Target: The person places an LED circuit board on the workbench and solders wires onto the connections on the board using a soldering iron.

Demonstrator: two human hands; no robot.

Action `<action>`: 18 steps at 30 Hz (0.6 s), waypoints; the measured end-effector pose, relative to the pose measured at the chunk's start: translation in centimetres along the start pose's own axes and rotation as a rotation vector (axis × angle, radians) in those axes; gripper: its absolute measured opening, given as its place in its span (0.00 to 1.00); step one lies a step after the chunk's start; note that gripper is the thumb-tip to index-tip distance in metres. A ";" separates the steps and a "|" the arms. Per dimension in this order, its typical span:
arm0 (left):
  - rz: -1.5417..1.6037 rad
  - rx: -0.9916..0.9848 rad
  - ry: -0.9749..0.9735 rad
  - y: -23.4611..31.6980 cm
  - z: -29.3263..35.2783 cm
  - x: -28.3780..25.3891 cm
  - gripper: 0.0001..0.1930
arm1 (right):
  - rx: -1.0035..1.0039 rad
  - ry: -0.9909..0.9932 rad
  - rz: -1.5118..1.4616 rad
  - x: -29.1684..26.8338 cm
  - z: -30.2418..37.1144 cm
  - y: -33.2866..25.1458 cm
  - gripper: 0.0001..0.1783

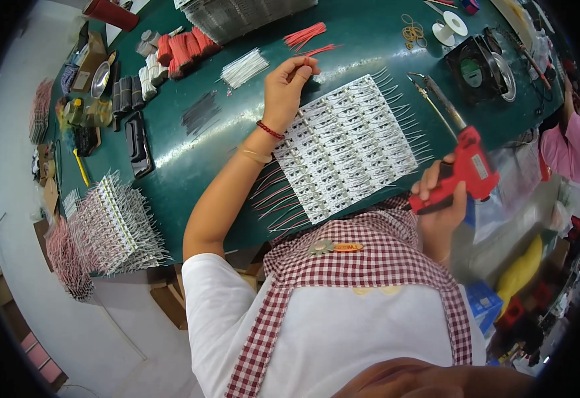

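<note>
My right hand [441, 215] grips the handle of a red soldering gun [474, 166], its metal tip and thin feed tube pointing to the upper left. Under it, a white panel of small circuit boards [350, 149] lies on the green table, with rows of thin wires standing out from two sides. At the panel's far left corner my left hand [285, 89] is closed in a pinch; a bit of red shows at the fingertips, too small to make out. Red wires [305, 35] and a bundle of white wires [244, 68] lie just beyond that hand.
Black wires [201, 114] and tied red bundles [187, 50] lie at the left. A stack of wired panels [114, 229] stands by the near left edge. At the far right sit a white spool [449, 28] and a black fan-like box [472, 69]. Another person's pink sleeve [567, 149] shows at right.
</note>
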State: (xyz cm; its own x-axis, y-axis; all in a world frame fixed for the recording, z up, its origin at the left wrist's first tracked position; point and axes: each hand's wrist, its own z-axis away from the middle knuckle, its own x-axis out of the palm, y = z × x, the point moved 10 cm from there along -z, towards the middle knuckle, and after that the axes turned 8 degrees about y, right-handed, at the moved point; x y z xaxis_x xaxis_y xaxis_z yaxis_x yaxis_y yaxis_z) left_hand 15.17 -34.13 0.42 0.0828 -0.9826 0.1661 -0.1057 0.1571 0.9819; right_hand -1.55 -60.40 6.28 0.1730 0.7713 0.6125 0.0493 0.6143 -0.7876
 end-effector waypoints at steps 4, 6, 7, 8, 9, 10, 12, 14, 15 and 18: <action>-0.018 0.079 0.053 1.0 0.1 -0.6 0.11 | -0.019 0.028 0.054 0.3 -0.3 -0.5 0.28; -0.004 0.030 0.067 0.3 0.1 -1.0 0.11 | -0.007 0.015 0.039 0.7 -0.4 -0.6 0.28; 0.006 -0.014 0.078 -0.2 -0.1 -1.2 0.12 | -0.015 0.003 0.036 0.9 -0.4 -0.7 0.28; 0.008 -0.014 0.080 -0.3 -0.2 -1.4 0.12 | -0.023 -0.009 0.033 1.1 -0.5 -0.8 0.28; 0.097 -0.043 0.076 -0.6 -0.4 -1.7 0.12 | -0.022 -0.010 0.035 1.2 -0.5 -0.8 0.28; 0.186 -0.072 0.069 -0.6 -0.5 -1.7 0.12 | -0.021 -0.023 0.026 1.4 -0.4 -0.7 0.28; 0.206 -0.066 0.058 -0.1 -0.3 -1.6 0.11 | -0.021 -0.034 0.018 1.6 -0.4 -0.7 0.27; 0.225 -0.063 0.049 0.2 0.2 -1.6 0.11 | -0.016 -0.021 0.048 1.8 -0.3 -0.6 0.27; 0.112 -0.008 0.014 0.5 0.5 -1.3 0.11 | -0.015 -0.019 0.049 2.0 -0.3 -0.6 0.27; 0.026 0.015 -0.039 -0.5 0.9 -0.8 0.10 | -0.011 -0.025 0.049 2.4 -0.4 -0.6 0.27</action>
State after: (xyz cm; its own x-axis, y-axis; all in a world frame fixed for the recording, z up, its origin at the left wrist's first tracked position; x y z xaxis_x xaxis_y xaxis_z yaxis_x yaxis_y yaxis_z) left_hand 14.24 -33.54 -0.26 0.0408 -0.9813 0.1879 -0.1220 0.1818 0.9757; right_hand -0.78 -58.95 8.16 0.1510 0.8046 0.5743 0.0517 0.5737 -0.8174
